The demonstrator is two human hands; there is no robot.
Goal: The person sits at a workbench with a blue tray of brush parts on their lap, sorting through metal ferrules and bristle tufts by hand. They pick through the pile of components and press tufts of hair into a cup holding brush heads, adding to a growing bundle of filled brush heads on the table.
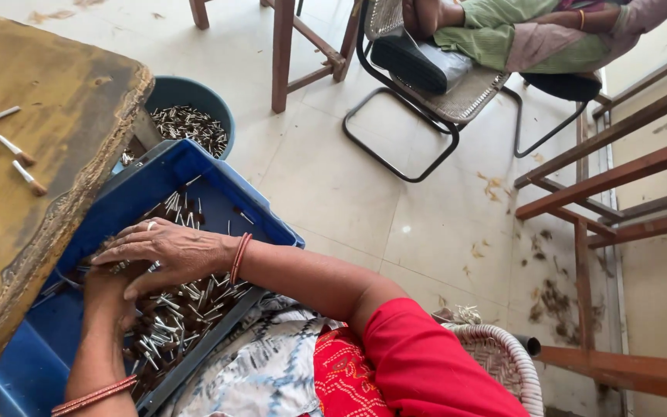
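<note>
Head view: my right hand (165, 251) lying flat, fingers spread, over my left hand (110, 297), its grip hidden, gathering small metal-tipped brown sticks (171, 320) in blue plastic crate (218, 181).

A blue crate (218, 185) on the lap holds small metal-tipped brown pieces (171, 316).

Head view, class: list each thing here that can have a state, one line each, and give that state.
Blue crate: tilted on the lap, part-filled with small brushes.
Right hand: palm down, fingers spread on the brushes.
Left hand: under the right hand, among the brushes; grip unclear.
Teal tub: on the floor, holding more brushes.
Wooden table: worn, three loose brushes lying on it.
Chair: occupied by another person.
</note>
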